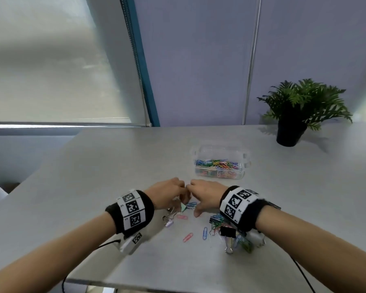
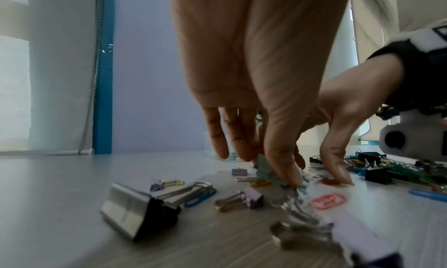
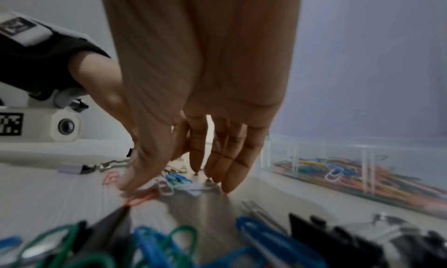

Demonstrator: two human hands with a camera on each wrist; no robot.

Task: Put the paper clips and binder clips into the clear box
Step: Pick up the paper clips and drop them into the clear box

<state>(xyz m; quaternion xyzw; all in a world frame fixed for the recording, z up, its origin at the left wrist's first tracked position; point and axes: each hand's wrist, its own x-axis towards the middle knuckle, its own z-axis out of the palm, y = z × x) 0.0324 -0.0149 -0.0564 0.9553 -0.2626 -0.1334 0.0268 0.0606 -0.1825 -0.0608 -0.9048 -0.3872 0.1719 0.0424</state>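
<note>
The clear box [image 1: 220, 150] stands on the grey table beyond my hands, holding several coloured paper clips; its wall [image 3: 314, 147] shows at the right of the right wrist view. My left hand [image 1: 183, 199] pinches a green binder clip [image 2: 262, 168] between thumb and fingers, just above the table. My right hand [image 3: 176, 184] reaches down with straight fingers and thumb spread around blue paper clips [image 3: 179, 177], tips touching the table. Loose clips lie around: a lilac binder clip [image 1: 169, 223], a pink paper clip [image 1: 181, 216], and a mixed pile [image 1: 228, 231] under my right wrist.
A potted plant [image 1: 294, 123] stands at the back right. A large silver-and-black binder clip [image 2: 137, 211] lies left of my left hand. The table's front edge [image 1: 135, 285] is close below my forearms, and its left edge runs diagonally past a window blind.
</note>
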